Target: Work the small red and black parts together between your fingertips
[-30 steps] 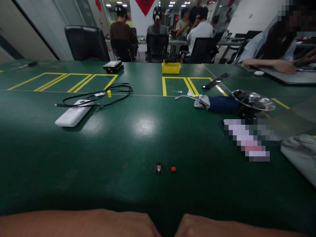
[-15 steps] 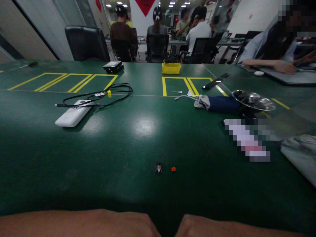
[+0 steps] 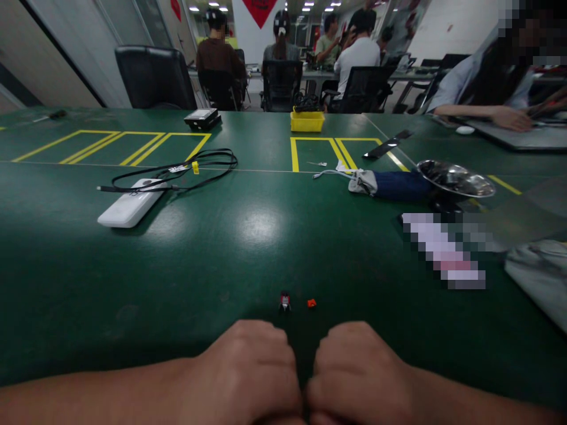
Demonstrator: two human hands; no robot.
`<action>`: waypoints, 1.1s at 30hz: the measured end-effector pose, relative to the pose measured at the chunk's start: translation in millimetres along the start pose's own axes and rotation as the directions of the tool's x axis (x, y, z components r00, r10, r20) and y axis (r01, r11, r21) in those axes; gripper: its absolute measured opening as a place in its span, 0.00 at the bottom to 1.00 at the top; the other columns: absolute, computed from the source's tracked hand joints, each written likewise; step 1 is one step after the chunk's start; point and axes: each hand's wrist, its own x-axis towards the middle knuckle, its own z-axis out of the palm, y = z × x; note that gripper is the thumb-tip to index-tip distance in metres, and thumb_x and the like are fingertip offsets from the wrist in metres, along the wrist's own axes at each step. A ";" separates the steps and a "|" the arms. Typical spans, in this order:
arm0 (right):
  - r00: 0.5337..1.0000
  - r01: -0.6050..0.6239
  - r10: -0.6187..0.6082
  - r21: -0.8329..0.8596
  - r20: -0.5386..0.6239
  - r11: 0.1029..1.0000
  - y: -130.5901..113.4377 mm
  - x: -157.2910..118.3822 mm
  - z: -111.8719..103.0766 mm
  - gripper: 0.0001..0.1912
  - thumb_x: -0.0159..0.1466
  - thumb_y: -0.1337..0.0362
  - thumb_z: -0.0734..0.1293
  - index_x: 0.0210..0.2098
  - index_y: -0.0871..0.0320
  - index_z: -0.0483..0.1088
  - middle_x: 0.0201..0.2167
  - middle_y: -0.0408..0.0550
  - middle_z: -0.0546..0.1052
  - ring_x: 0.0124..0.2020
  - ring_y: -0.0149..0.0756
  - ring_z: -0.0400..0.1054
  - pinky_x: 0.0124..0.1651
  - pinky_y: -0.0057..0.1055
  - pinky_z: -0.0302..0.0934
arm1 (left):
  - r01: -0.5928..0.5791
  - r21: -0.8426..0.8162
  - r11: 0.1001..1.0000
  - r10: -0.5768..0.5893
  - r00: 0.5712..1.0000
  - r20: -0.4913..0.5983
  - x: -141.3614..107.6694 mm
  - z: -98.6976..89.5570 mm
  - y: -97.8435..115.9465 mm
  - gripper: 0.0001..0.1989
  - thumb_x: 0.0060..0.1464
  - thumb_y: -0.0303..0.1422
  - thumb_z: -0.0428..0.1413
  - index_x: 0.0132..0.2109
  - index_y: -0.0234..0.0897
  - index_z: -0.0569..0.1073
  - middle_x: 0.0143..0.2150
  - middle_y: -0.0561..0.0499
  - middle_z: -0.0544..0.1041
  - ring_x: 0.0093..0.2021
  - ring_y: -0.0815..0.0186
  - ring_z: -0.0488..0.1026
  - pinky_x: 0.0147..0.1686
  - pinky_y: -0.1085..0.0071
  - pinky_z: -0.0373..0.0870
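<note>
My left hand (image 3: 254, 369) is closed in a fist at the bottom centre, knuckles forward, and shows nothing in it. Beside it, a narrow gap away, my right hand (image 3: 358, 369) is curled into a fist too, with nothing visible in it. Just beyond the left fist lies a tiny red, black and grey toy piece (image 3: 284, 301), which may be a small car. A small orange piece (image 3: 312, 303) lies to its right, beyond the right fist. Neither hand touches these pieces.
On the green table (image 3: 199, 265) lie a white power bank (image 3: 133, 206) and a black cable (image 3: 221, 177) at left. To the right are a navy pouch (image 3: 401, 186), a metal bowl (image 3: 456, 178) and a blurred-out phone-like object (image 3: 443, 251). A yellow bin (image 3: 307, 121) stands at the back.
Both hands have come forward from the bottom edge, so the two fists now show close to the small pieces. The pieces have stayed where they were.
</note>
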 end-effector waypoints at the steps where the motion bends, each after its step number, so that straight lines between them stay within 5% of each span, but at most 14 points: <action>1: 0.993 -0.076 0.071 -0.043 -0.099 0.996 3.8 2.4 -4.9 0.06 0.62 0.67 0.59 0.34 0.57 0.68 0.26 0.45 0.71 0.28 0.31 0.65 0.35 0.30 0.59 | 0.058 0.036 0.998 -0.054 0.993 -0.102 1.3 -4.2 -2.4 0.06 0.55 0.31 0.53 0.30 0.38 0.66 0.27 0.51 0.71 0.30 0.67 0.69 0.33 0.70 0.66; 4: 0.933 -0.277 0.249 -0.074 -0.260 0.958 17.0 8.6 -13.1 0.14 0.59 0.67 0.62 0.45 0.58 0.66 0.35 0.49 0.71 0.34 0.34 0.65 0.37 0.32 0.60 | 0.260 0.091 0.961 -0.222 0.927 -0.301 3.6 -8.2 -15.5 0.07 0.53 0.30 0.55 0.41 0.38 0.68 0.36 0.48 0.73 0.37 0.65 0.70 0.37 0.68 0.68; 8: 0.893 -0.423 0.399 -0.087 -0.211 0.902 27.3 14.2 -11.4 0.18 0.56 0.68 0.64 0.47 0.56 0.65 0.40 0.50 0.69 0.37 0.36 0.65 0.40 0.35 0.62 | 0.389 0.136 0.911 -0.335 0.891 -0.305 6.0 -2.7 -31.5 0.25 0.47 0.28 0.59 0.54 0.41 0.64 0.48 0.46 0.70 0.47 0.60 0.68 0.46 0.61 0.68; 12: 0.890 -0.436 0.421 -0.058 -0.177 0.898 28.4 16.3 -10.6 0.17 0.56 0.70 0.64 0.45 0.56 0.67 0.40 0.49 0.69 0.37 0.35 0.65 0.39 0.34 0.63 | 0.387 0.156 0.909 -0.335 0.899 -0.281 8.0 -0.6 -36.6 0.30 0.47 0.25 0.58 0.57 0.41 0.62 0.49 0.46 0.70 0.48 0.59 0.68 0.48 0.58 0.67; 20: 0.911 -0.385 0.377 -0.019 -0.167 0.923 33.1 15.8 -12.7 0.08 0.59 0.73 0.62 0.37 0.56 0.69 0.39 0.48 0.70 0.38 0.33 0.66 0.41 0.32 0.62 | 0.302 0.149 0.941 -0.266 0.938 -0.221 12.0 -4.1 -38.9 0.14 0.53 0.24 0.53 0.46 0.40 0.72 0.44 0.48 0.71 0.44 0.64 0.69 0.46 0.64 0.69; 27: 0.915 -0.378 0.373 0.000 -0.155 0.926 32.9 15.7 -13.8 0.07 0.60 0.71 0.63 0.37 0.56 0.70 0.33 0.45 0.72 0.34 0.31 0.66 0.38 0.29 0.61 | 0.292 0.061 0.954 -0.266 0.924 -0.274 12.2 -6.0 -35.9 0.13 0.51 0.21 0.51 0.43 0.37 0.71 0.42 0.49 0.71 0.41 0.68 0.70 0.41 0.71 0.71; 33: 0.933 -0.340 0.328 -0.060 -0.151 0.939 35.3 15.2 -10.9 0.10 0.61 0.71 0.62 0.39 0.56 0.72 0.35 0.46 0.71 0.35 0.31 0.66 0.37 0.29 0.61 | 0.282 0.117 0.952 -0.241 0.930 -0.277 12.1 -6.3 -35.2 0.11 0.52 0.22 0.52 0.41 0.37 0.71 0.40 0.49 0.74 0.41 0.66 0.70 0.43 0.66 0.70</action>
